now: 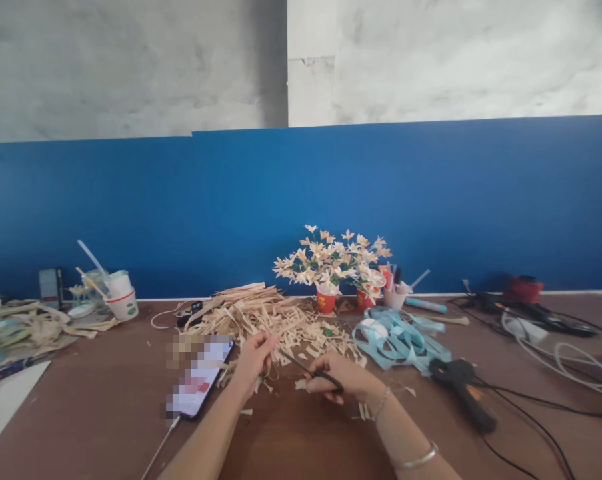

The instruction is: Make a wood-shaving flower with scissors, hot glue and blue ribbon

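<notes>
Dark metal scissors [313,373], held just below the centre of the frame; long axis laid obliquely, handle loops at lower right, tips pointed to upper left, towards the left hand; the gap between the blades too small to be judged. Pale strip [285,331], thin and dry-looking, located at centre, its long axis slanted from the left fingertips towards upper right. Containers: one red cup [325,301], right of centre, upright, filled with cream flowers [321,257] on green stems; a second red cup [363,299], just beside it at right, partly hidden by similar blooms; one white cup [395,299], next to the right, in which pens and slender sticks are held; one white cup with a red rim [123,305], at the left of the frame, slightly tilted, another pale cup set inside it. Left hand [255,357]: thumb and forefinger brought together, the strip pinched at their tips, the other fingers curled. Right hand [331,375]: fingers bent and closed around the scissor handles, bracelets worn at the wrist and forearm. Heap of pale strips and clippings [261,310], spread behind the hands. Phone [201,380], lit, lying left of the left hand, a white cable attached. Blue ribbon [405,337], loosely tangled, placed right of the heap. Black glue gun [463,393], laid at lower right on the brown table [105,400].
</notes>
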The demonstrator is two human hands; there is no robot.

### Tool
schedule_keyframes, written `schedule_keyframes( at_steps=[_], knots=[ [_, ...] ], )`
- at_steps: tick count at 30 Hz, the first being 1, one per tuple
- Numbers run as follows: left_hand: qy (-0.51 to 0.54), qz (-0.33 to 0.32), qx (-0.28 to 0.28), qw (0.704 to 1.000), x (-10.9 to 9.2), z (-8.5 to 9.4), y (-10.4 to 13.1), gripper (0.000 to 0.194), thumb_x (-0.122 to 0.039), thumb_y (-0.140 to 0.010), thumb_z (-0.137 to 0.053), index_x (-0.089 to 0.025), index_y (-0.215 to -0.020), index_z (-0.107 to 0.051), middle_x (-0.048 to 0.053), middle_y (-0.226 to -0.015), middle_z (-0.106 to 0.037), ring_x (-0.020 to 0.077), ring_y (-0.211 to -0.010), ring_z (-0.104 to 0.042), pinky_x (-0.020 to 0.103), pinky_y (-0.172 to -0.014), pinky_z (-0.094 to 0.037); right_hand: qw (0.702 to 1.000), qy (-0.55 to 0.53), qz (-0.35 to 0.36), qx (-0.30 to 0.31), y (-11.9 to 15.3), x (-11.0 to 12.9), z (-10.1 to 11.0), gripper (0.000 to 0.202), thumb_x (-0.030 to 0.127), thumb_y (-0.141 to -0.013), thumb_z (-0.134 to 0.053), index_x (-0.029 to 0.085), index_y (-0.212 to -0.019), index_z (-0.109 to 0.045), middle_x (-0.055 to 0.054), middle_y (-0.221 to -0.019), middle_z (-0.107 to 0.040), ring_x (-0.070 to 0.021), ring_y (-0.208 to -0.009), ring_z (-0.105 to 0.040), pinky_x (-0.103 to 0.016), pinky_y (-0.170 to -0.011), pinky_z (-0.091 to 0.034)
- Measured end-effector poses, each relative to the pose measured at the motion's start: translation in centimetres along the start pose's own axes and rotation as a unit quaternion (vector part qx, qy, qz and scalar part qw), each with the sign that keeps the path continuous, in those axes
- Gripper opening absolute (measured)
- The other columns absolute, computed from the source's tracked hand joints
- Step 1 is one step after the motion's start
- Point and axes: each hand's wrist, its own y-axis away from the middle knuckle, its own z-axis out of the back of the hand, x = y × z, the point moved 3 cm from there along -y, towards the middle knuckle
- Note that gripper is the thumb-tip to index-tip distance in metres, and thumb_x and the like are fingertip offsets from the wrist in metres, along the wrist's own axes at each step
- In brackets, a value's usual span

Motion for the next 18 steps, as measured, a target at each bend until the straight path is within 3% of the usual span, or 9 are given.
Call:
schedule_keyframes(
  at_steps=[7,18],
  knots=[
    [0.012,0.016,0.005,1.000,-0.16,-0.13,0.17,0.036,-0.048,-0.060,-0.066,-0.016,-0.060,-0.049,-0.009,-0.040,-0.040,0.0028,-0.033,-0.031,0.015,-0.036,-0.012,1.000,0.017,-0.004,-0.015,-0.07,0.07,-0.18,0.020,0.031,-0.064,-0.064,0.013,-0.069,-0.061,0.007,-0.040,-0.048,-0.0034,-0.030,-0.037,-0.012,-0.029,-0.027],
    [0.009,0.030,0.034,0.999,0.37,-0.60,0.21,0.037,-0.049,-0.060,-0.066,-0.016,-0.059,-0.049,-0.008,-0.038,-0.042,0.0029,-0.032,-0.031,0.016,-0.035,-0.012,0.999,0.032,0.001,0.012,-0.34,-0.85,0.34,0.024,0.034,-0.064,-0.065,0.011,-0.073,-0.063,0.007,-0.042,-0.049,-0.0025,-0.030,-0.038,-0.012,-0.029,-0.025]
  ],
)
